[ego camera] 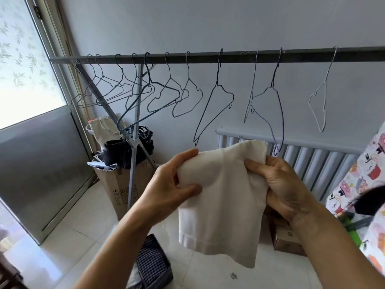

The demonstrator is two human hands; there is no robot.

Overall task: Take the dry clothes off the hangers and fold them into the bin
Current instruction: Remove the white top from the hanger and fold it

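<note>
Head view: white garment (220, 197) hangs between left grip (168, 184), right grip (287, 184); both clutch it.

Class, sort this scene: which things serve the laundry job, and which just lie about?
Job: white garment, gripped by left hand and right hand; empty wire hangers; bin.
Lying about: cardboard box; black bag; radiator.

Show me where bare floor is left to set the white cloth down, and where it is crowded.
Bare tile lies between the grey panel and the tall cardboard box; a second patch lies between the bin and the small box on the right. Crowded: the tall box's top, heaped with bags, and the bin, which already holds checked fabric.
</note>
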